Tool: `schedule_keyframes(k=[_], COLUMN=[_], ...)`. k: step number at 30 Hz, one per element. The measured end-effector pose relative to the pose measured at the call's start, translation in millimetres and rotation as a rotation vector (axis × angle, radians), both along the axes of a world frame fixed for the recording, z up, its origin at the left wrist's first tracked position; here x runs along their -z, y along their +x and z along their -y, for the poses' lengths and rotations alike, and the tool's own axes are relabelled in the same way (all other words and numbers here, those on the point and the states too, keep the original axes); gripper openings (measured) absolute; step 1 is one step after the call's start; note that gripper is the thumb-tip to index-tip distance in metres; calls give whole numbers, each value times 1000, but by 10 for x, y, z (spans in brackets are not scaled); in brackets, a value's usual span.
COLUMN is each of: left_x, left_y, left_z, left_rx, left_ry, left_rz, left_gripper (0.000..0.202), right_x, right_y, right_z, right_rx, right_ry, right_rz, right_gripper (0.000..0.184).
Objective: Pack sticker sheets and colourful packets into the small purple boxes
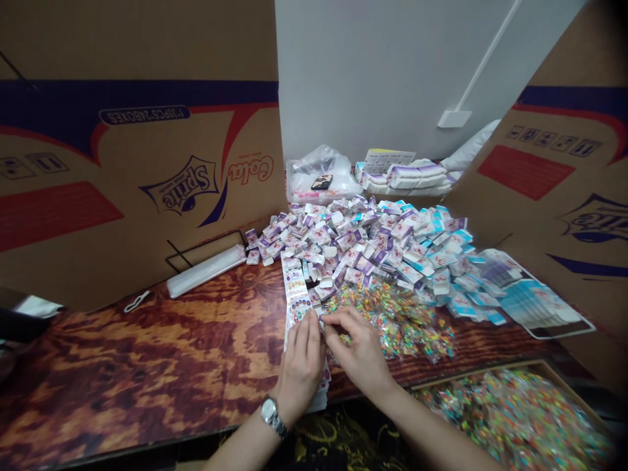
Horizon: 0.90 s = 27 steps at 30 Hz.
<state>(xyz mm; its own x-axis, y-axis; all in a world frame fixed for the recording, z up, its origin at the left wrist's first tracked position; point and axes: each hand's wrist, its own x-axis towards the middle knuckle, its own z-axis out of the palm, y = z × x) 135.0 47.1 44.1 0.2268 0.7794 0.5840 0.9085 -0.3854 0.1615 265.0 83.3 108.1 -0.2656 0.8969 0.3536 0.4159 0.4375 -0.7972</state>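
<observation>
My left hand [301, 360], with a watch on its wrist, lies flat with fingers stretched on a stack of white sticker sheets [296, 297] near the table's front edge. My right hand [360, 347] is right beside it, fingers curled in a pinch at the edge of the sheets; what it pinches is too small to name. Just beyond my right hand lies a heap of small clear packets with colourful bits [397, 320]. Behind that spreads a big pile of small purple and blue cartons [373, 245].
Large cardboard boxes stand on the left [122, 163] and right [564, 183]. A roll of clear bags [206, 269] lies at the left. A plastic bag [318, 173] and stacked packs [412, 175] sit by the wall. A tray of colourful packets [510, 412] is at lower right. Flat blue cards [534, 304] lie right.
</observation>
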Motion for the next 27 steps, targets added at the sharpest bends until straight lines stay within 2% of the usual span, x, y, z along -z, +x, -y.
schedule_keyframes(k=[6,10,15,27], left_x=[-10,-57,-81,-52], left_y=[19,49,81,70], left_z=[14,10,21,23], left_rx=[-61,-79,-82,-48], left_ry=[-24,-76,-95,-102], left_rz=[-59,-58,-29,5], left_gripper=[64,65,62,65], right_x=[55,131,200,184], right_y=[30,26,16,17], right_z=[48,111,149,159], right_rx=[-69,-26,34,-20], right_ry=[83,120,134,169], right_rz=[23,0,-9,25], right_gripper=[23,30,27,28])
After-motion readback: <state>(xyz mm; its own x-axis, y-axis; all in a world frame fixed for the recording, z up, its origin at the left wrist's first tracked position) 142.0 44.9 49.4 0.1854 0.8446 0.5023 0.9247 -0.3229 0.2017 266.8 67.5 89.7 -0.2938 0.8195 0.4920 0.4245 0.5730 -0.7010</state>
